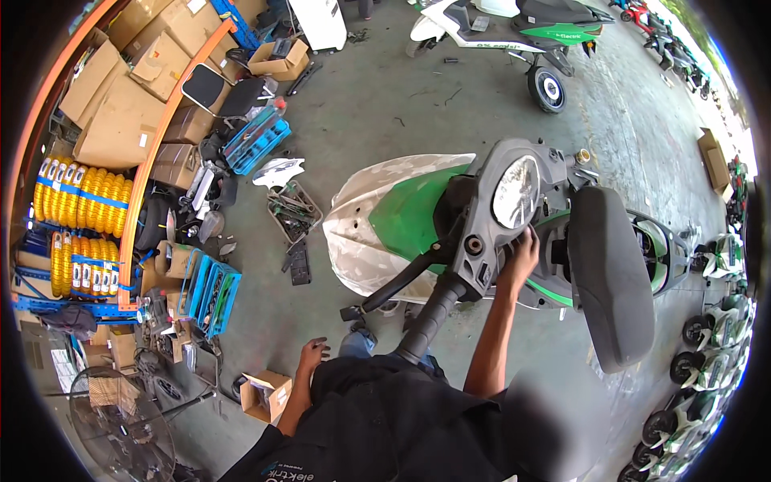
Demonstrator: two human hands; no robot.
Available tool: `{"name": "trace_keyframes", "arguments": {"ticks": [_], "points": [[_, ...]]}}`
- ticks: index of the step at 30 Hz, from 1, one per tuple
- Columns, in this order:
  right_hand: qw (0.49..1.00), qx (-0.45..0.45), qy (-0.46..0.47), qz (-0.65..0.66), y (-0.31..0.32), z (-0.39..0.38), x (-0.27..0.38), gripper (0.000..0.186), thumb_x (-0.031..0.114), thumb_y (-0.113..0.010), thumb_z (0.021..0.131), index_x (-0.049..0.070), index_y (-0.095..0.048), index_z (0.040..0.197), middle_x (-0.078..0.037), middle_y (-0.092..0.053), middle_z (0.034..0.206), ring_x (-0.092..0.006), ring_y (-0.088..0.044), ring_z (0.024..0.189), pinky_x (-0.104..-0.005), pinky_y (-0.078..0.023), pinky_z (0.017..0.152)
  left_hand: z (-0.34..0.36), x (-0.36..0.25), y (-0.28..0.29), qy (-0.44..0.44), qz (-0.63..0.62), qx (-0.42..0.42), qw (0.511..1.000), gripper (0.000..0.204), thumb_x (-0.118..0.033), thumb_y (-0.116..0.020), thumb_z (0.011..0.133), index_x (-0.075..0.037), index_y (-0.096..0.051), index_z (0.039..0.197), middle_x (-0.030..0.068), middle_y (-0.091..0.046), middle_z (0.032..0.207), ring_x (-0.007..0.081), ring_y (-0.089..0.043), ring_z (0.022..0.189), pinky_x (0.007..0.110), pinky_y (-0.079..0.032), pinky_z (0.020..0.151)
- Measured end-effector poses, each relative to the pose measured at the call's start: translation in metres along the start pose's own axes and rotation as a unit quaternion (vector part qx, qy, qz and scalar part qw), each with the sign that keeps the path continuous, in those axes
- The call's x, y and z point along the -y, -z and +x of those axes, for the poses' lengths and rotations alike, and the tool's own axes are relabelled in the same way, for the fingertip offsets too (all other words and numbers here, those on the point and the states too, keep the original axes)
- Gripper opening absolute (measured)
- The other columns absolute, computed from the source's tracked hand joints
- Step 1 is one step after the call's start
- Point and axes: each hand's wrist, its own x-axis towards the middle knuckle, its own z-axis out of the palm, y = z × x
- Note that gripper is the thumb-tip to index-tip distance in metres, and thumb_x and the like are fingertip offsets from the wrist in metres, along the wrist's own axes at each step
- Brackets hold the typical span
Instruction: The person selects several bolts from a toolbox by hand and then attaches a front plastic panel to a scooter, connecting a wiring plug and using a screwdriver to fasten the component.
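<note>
A scooter with a green and whitish front panel (414, 210) stands before me. Its grey handlebar cover (475, 241) carries a round display (516, 191) and a black grip (434, 320) that points toward me. My right hand (522, 259) is at the cover's edge below the display, its fingers bent against it and partly hidden behind it. Down by my thigh hangs my left hand (315, 352), fingers loosely apart with nothing in them. A long dark seat (614, 277) rises to the right of my right hand.
Shelving with cartons (120, 120) and yellow coiled tubes (84, 197) lines the left. Blue crates (210, 296), a parts basket (295, 213), an open carton (265, 395) and a fan (120, 426) stand on the floor. Another scooter (514, 32) is ahead; several line the right (707, 361).
</note>
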Motion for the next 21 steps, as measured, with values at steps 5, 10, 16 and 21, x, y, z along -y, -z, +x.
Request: {"name": "trace_keyframes", "arguments": {"ticks": [5, 10, 16, 21], "points": [[0.990, 0.122, 0.072, 0.027, -0.024, -0.154, 0.094, 0.064, 0.043, -0.037, 0.108, -0.008, -0.042, 0.147, -0.021, -0.053, 0.141, -0.0279, -0.051, 0.133, -0.0407, -0.038, 0.111, 0.022, 0.031, 0.010, -0.070, 0.077, 0.038, 0.994, 0.037, -0.014, -0.057, 0.095, 0.000, -0.063, 0.128, 0.0161, -0.073, 0.100, 0.0257, -0.072, 0.084, 0.037, -0.058, 0.066], [0.957, 0.048, 0.203, -0.200, -0.044, -0.193, 0.081, 0.053, 0.037, -0.057, 0.104, -0.007, -0.057, 0.134, -0.014, -0.066, 0.122, -0.0173, -0.059, 0.107, -0.0307, -0.045, 0.097, 0.041, 0.034, 0.037, -0.006, 0.076, 0.051, 0.996, 0.037, -0.015, -0.057, 0.094, -0.002, -0.064, 0.127, 0.0143, -0.073, 0.097, 0.0221, -0.071, 0.078, 0.036, -0.056, 0.061], [0.954, -0.056, 0.245, -0.166, -0.039, -0.180, 0.054, 0.051, 0.043, -0.068, 0.097, -0.006, -0.064, 0.111, -0.010, -0.069, 0.103, -0.0120, -0.063, 0.087, -0.0262, -0.052, 0.077, 0.087, 0.037, 0.089, 0.063, -0.039, 0.075, 0.994, 0.033, -0.017, -0.056, 0.097, -0.009, -0.065, 0.128, 0.0126, -0.072, 0.099, 0.0217, -0.069, 0.075, 0.038, -0.056, 0.061], [0.941, -0.092, 0.287, -0.152, -0.005, -0.145, 0.048, 0.055, 0.052, -0.070, 0.093, -0.003, -0.070, 0.101, -0.006, -0.069, 0.086, -0.0111, -0.061, 0.073, -0.0245, -0.050, 0.069, 0.122, 0.042, 0.152, 0.038, -0.022, 0.107, 0.993, 0.030, -0.019, -0.054, 0.100, -0.009, -0.066, 0.125, 0.0105, -0.073, 0.102, 0.0233, -0.070, 0.077, 0.041, -0.057, 0.065]]}}
